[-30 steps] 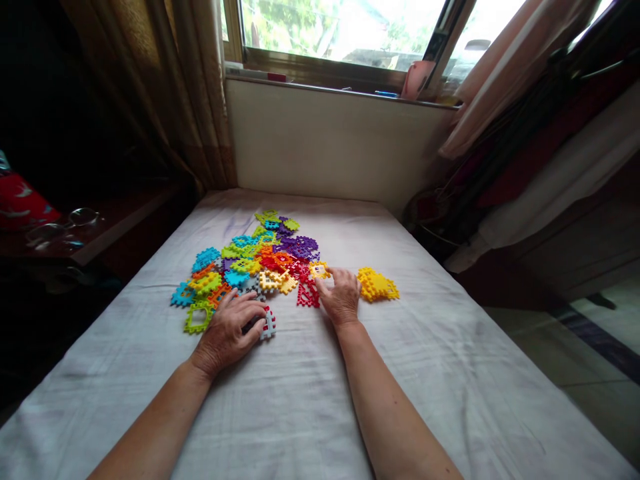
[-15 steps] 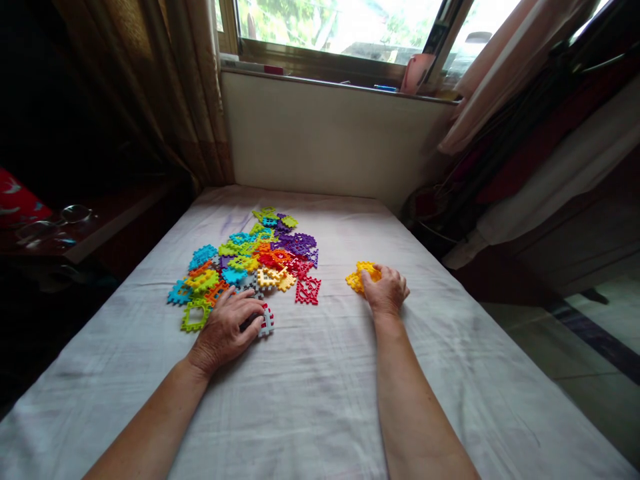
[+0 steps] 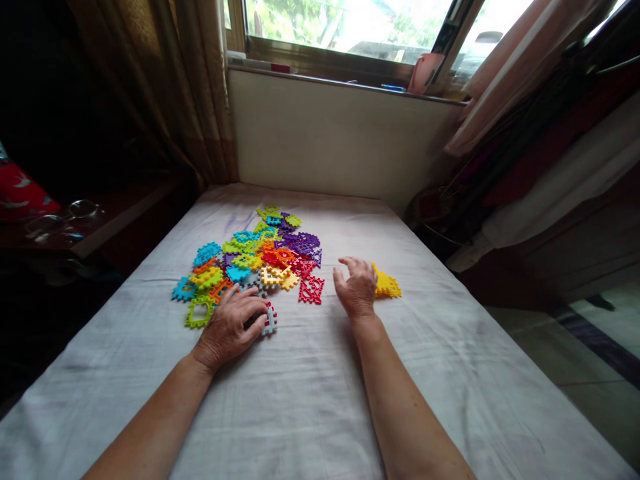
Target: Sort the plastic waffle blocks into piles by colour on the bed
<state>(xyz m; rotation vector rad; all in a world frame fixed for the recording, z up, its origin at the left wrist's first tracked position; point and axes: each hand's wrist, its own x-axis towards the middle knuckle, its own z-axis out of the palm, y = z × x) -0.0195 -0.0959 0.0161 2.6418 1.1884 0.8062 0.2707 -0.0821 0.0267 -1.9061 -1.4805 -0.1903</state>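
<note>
My left hand (image 3: pixel 231 327) lies low at the front of a pile of colourful plastic interlocking pieces (image 3: pixel 245 261), fingers spread and thumb apart. At its fingertips is a grey piece with red parts (image 3: pixel 271 319), partly hidden by the hand. A lime square frame piece (image 3: pixel 199 313) lies just left of it. My right hand (image 3: pixel 356 287) is just above the sheet, open with fingers curved and apart, nothing visible in it. Close behind its right side sit yellow interlocking pieces (image 3: pixel 387 284), partly covered by the hand. A red piece (image 3: pixel 311 290) lies between the two hands.
A white sheet (image 3: pixel 300 400) covers the bed-like surface, which meets a pale wall (image 3: pixel 320 140) under a window. Glasses (image 3: pixel 83 210) and a red patterned item (image 3: pixel 23 193) rest on a dark side table at left. Clothes hang at right.
My right hand has let go of the yellow pieces and moved left toward the pile; they now lie to its right. My left hand keeps its place. The view has shifted slightly.
</note>
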